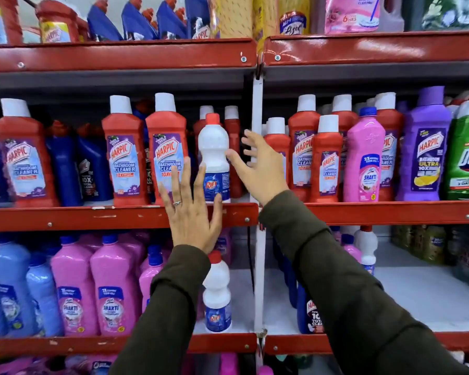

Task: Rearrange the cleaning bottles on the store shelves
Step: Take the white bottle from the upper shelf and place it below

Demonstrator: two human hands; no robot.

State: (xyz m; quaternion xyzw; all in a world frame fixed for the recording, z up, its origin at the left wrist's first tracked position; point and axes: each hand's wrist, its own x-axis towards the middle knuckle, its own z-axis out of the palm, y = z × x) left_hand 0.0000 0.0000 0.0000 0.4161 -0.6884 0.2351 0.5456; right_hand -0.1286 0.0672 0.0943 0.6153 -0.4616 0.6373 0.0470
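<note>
Red store shelf (119, 216) w/ white bottle (214, 158) upright; both hands' grip open, left hand (191, 212), right hand (257, 165) flanking it.

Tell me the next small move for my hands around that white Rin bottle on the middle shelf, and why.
Probably close both hands on the white plastic red-capped Rin bottle. It stands upright at the red metal shelf edge, the open left hand and open right hand flanking it, fingertips about touching.
</note>
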